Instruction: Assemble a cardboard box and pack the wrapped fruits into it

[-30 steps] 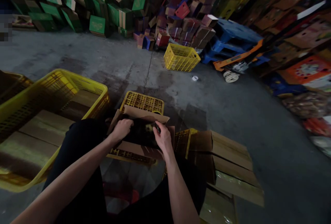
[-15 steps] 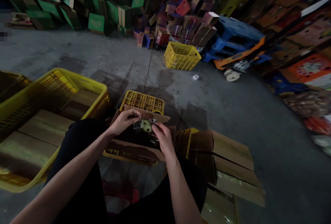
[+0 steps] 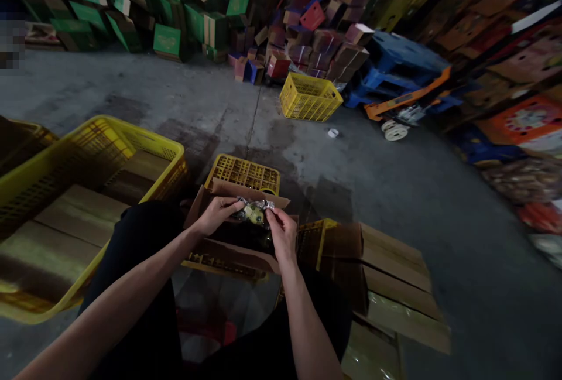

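Right, the small pale-green piece in crinkly clear plastic wrap is strung between both hands, just above the opening of a brown cardboard box with its flaps up; its long axis looks to run roughly left to right, dipping a touch toward the right end, so it sits straight across the gap between the hands; neither one is really nearer, they're both touching it.

The left hand comes in from the left, thumb and fingers nearly closed in a pinch on that end of the wrap; the right hand does much the same at the other end, coming in a bit lower; can't tell how tight either grip is, and what's down in the dark box is too murky to call.

The box rests on a yellow plastic lattice crate between the knees; a big yellow plastic basket is off to the left with brown cartons in it; more brown cardboard boxes are stacked by the right knee; farther out, a yellow slatted crate sits on the grey concrete floor.
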`<state>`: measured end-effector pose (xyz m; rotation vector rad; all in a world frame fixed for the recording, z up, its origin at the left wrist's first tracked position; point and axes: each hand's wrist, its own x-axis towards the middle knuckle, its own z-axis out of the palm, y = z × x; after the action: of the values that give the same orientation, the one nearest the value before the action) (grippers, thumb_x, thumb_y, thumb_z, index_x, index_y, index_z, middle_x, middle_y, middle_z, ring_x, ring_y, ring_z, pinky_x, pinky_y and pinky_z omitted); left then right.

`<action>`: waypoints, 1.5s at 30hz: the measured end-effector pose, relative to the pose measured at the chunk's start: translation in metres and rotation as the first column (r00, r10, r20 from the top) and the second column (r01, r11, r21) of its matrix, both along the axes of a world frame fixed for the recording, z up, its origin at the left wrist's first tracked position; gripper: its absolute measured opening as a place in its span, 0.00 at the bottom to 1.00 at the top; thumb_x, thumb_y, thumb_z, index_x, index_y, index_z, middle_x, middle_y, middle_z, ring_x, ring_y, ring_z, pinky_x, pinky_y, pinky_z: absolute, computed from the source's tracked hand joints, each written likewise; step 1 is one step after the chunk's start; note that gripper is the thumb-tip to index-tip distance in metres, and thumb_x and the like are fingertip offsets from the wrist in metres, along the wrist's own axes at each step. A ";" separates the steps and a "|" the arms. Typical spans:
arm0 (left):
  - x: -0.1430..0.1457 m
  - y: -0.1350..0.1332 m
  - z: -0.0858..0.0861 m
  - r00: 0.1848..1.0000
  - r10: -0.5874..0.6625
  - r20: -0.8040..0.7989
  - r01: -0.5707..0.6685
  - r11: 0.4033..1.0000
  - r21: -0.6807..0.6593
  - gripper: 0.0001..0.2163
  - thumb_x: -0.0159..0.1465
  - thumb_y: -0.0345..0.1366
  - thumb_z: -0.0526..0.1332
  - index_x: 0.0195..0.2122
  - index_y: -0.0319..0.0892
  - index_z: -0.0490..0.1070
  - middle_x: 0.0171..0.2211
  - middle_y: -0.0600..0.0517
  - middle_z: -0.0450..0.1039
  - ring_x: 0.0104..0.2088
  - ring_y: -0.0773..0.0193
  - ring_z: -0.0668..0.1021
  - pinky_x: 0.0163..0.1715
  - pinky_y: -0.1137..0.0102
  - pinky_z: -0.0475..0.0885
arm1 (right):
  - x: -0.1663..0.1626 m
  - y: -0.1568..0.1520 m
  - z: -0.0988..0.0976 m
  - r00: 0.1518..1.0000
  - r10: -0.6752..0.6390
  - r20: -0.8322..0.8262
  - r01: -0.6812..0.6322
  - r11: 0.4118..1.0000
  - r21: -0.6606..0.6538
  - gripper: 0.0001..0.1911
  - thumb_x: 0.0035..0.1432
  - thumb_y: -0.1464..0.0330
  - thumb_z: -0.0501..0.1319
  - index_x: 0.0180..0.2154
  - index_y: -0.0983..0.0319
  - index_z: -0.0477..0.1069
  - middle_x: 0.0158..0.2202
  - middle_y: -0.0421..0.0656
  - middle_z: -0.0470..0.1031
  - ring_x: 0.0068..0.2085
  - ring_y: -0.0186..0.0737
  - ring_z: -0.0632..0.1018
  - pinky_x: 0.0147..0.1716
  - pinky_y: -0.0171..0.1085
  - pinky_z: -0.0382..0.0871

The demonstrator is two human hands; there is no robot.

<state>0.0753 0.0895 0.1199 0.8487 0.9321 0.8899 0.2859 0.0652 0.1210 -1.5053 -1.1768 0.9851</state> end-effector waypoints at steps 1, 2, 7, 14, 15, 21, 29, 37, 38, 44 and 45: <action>0.001 0.000 0.001 0.999 0.026 -0.020 -0.026 1.000 0.016 0.23 0.56 0.54 0.71 0.41 0.38 0.81 0.39 0.47 0.80 0.41 0.55 0.80 0.41 0.61 0.80 | 0.000 0.000 -0.001 1.000 -0.011 -0.011 0.011 1.000 -0.012 0.18 0.55 0.54 0.66 0.39 0.60 0.81 0.37 0.44 0.83 0.38 0.46 0.80 0.39 0.39 0.73; 0.001 -0.001 0.001 0.998 0.044 -0.033 -0.043 0.999 0.031 0.22 0.56 0.54 0.70 0.41 0.39 0.81 0.38 0.48 0.80 0.41 0.55 0.80 0.41 0.62 0.80 | -0.001 0.001 -0.001 1.000 -0.021 -0.023 0.020 1.000 -0.023 0.18 0.54 0.54 0.67 0.39 0.60 0.82 0.37 0.44 0.83 0.38 0.46 0.80 0.39 0.39 0.73; 0.002 0.000 -0.002 0.997 0.074 -0.026 -0.073 0.997 0.034 0.22 0.56 0.54 0.70 0.39 0.39 0.81 0.38 0.48 0.80 0.40 0.56 0.80 0.40 0.62 0.81 | -0.002 0.003 -0.002 0.990 -0.053 -0.133 0.039 0.994 -0.107 0.21 0.51 0.51 0.68 0.39 0.59 0.81 0.39 0.44 0.83 0.40 0.47 0.81 0.38 0.40 0.75; -0.007 0.002 -0.008 0.978 0.204 -0.036 -0.205 0.978 -0.028 0.24 0.54 0.54 0.72 0.41 0.38 0.81 0.38 0.48 0.79 0.38 0.58 0.79 0.39 0.62 0.80 | -0.006 -0.003 0.004 0.936 0.003 -0.353 -0.083 0.974 -0.212 0.24 0.46 0.53 0.74 0.42 0.60 0.79 0.37 0.44 0.82 0.38 0.45 0.82 0.37 0.40 0.79; -0.008 0.002 -0.008 0.981 0.192 -0.031 -0.193 0.981 -0.034 0.24 0.54 0.54 0.72 0.41 0.39 0.80 0.38 0.47 0.79 0.39 0.58 0.79 0.40 0.62 0.80 | -0.006 -0.004 0.005 0.930 0.000 -0.368 -0.083 0.974 -0.210 0.24 0.45 0.54 0.74 0.41 0.60 0.79 0.38 0.43 0.82 0.38 0.44 0.82 0.39 0.40 0.79; -0.005 0.001 -0.006 0.995 0.084 0.059 -0.083 0.996 -0.032 0.22 0.58 0.51 0.70 0.45 0.40 0.79 0.45 0.46 0.79 0.46 0.55 0.79 0.48 0.58 0.77 | -0.003 -0.003 0.005 0.913 -0.029 -0.407 -0.061 0.976 -0.208 0.19 0.44 0.59 0.74 0.38 0.60 0.79 0.34 0.41 0.81 0.36 0.43 0.82 0.41 0.42 0.78; -0.002 -0.001 -0.012 0.996 -0.009 0.094 0.007 1.000 0.027 0.23 0.56 0.44 0.74 0.51 0.41 0.76 0.52 0.44 0.77 0.52 0.51 0.77 0.52 0.57 0.74 | -0.003 -0.002 0.001 0.906 -0.032 -0.422 -0.047 0.983 -0.175 0.14 0.46 0.61 0.73 0.36 0.59 0.78 0.32 0.39 0.80 0.32 0.38 0.79 0.38 0.39 0.76; -0.002 0.001 -0.013 0.998 0.028 0.064 -0.031 0.998 0.047 0.22 0.55 0.44 0.74 0.48 0.41 0.77 0.48 0.46 0.79 0.48 0.53 0.79 0.48 0.62 0.75 | -0.004 -0.005 0.015 0.943 0.070 -0.325 -0.111 0.988 -0.108 0.28 0.52 0.59 0.70 0.55 0.54 0.72 0.48 0.44 0.80 0.44 0.45 0.81 0.43 0.42 0.77; -0.002 0.001 -0.012 0.997 0.033 0.063 -0.036 0.998 0.048 0.22 0.55 0.44 0.74 0.48 0.41 0.77 0.48 0.45 0.79 0.48 0.53 0.79 0.47 0.63 0.75 | -0.004 -0.006 0.017 0.952 0.106 -0.286 -0.135 0.988 -0.082 0.31 0.53 0.59 0.70 0.58 0.52 0.70 0.52 0.45 0.78 0.47 0.46 0.80 0.46 0.42 0.77; -0.001 0.001 -0.009 0.997 0.052 0.059 -0.052 0.999 -0.001 0.22 0.55 0.46 0.74 0.48 0.40 0.76 0.50 0.43 0.78 0.49 0.52 0.79 0.44 0.65 0.76 | -0.004 -0.006 0.019 0.975 0.207 -0.076 -0.211 0.976 -0.049 0.24 0.55 0.58 0.68 0.54 0.53 0.77 0.53 0.43 0.79 0.49 0.46 0.80 0.51 0.43 0.75; 0.000 0.001 -0.009 0.996 0.052 0.072 -0.051 0.999 -0.011 0.24 0.55 0.46 0.74 0.49 0.41 0.75 0.51 0.42 0.77 0.50 0.51 0.79 0.45 0.64 0.76 | -0.003 -0.005 0.017 0.981 0.185 -0.064 -0.188 0.981 -0.049 0.23 0.55 0.57 0.68 0.53 0.54 0.77 0.52 0.43 0.80 0.48 0.47 0.81 0.51 0.43 0.75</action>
<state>0.0752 0.0901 0.1110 0.7823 0.8979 0.9539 0.2825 0.0603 0.1380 -1.4168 -1.2747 1.1883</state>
